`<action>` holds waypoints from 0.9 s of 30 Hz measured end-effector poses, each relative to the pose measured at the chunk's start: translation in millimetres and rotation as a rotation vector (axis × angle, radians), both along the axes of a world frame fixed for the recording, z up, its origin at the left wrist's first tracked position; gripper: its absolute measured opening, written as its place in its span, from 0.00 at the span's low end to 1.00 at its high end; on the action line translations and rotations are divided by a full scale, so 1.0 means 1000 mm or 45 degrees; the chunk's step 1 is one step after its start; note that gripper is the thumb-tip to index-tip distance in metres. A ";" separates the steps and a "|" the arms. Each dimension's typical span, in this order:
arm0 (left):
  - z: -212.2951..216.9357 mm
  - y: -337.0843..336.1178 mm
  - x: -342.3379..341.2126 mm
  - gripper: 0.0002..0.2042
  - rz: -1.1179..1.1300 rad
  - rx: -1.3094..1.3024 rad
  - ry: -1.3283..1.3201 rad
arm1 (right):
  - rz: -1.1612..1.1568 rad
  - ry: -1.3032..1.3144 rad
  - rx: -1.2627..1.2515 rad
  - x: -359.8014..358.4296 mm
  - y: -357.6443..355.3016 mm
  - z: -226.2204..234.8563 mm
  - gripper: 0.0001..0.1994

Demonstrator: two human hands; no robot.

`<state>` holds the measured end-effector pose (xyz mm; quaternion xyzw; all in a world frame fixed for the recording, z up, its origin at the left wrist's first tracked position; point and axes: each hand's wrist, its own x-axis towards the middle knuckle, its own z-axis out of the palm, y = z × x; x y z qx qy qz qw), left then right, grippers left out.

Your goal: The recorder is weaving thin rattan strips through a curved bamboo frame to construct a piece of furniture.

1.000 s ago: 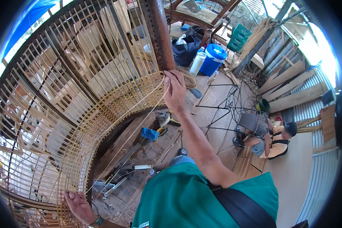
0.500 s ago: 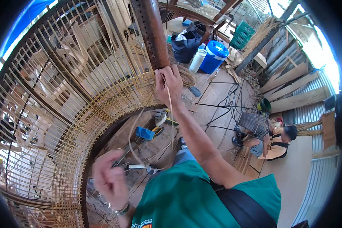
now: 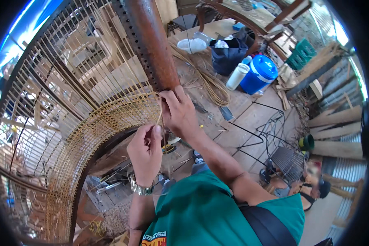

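Note:
A curved wooden frame [image 3: 147,37] with a row of drilled holes rises from the middle toward the top. From it a woven panel of cane strands [image 3: 110,112] spreads left. My right hand [image 3: 180,112] is closed at the frame's lower visible end, fingers bent over its edge beside the weave, with a thin cane strand [image 3: 160,112] at its fingertips. Just below and left, my left hand [image 3: 145,153] pinches the same strand between thumb and fingers. The strand's tail hangs down past my left wrist. My right fingers partly hide where the strand meets the frame.
Coiled cane [image 3: 215,90] lies on the wooden floor, near a dark bag [image 3: 229,57], a white bottle [image 3: 238,77] and a blue cooler [image 3: 260,74]. To the right stands a black metal frame [image 3: 258,131]. A seated person [image 3: 311,184] holds a woven piece at lower right.
My left hand has moved up and right from the lower left and now pinches the strand near my right hand. The view has shifted; my right hand stays at the frame.

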<state>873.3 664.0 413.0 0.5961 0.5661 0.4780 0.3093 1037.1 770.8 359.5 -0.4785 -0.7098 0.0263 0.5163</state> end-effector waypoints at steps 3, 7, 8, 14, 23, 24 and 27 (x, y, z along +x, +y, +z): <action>0.013 0.014 0.050 0.11 0.192 0.032 0.160 | 0.297 0.249 0.069 0.085 0.041 -0.002 0.10; 0.024 0.034 0.113 0.11 0.322 0.051 0.265 | 0.603 0.980 -0.761 0.173 0.130 -0.035 0.23; 0.024 0.041 0.129 0.11 0.354 0.048 0.300 | 0.734 0.987 -0.946 0.182 0.153 -0.050 0.26; 0.013 0.076 0.181 0.10 0.615 0.123 0.471 | 1.451 1.344 -1.475 0.168 0.205 -0.074 0.32; -0.012 0.093 0.188 0.12 0.727 0.073 1.068 | 2.042 0.857 -1.448 0.184 0.314 -0.107 0.18; -0.015 0.093 0.182 0.12 0.743 0.043 1.067 | 2.025 0.782 -1.360 0.187 0.316 -0.105 0.19; -0.021 0.099 0.170 0.12 0.743 -0.019 0.936 | 1.985 0.767 -1.233 0.190 0.318 -0.108 0.14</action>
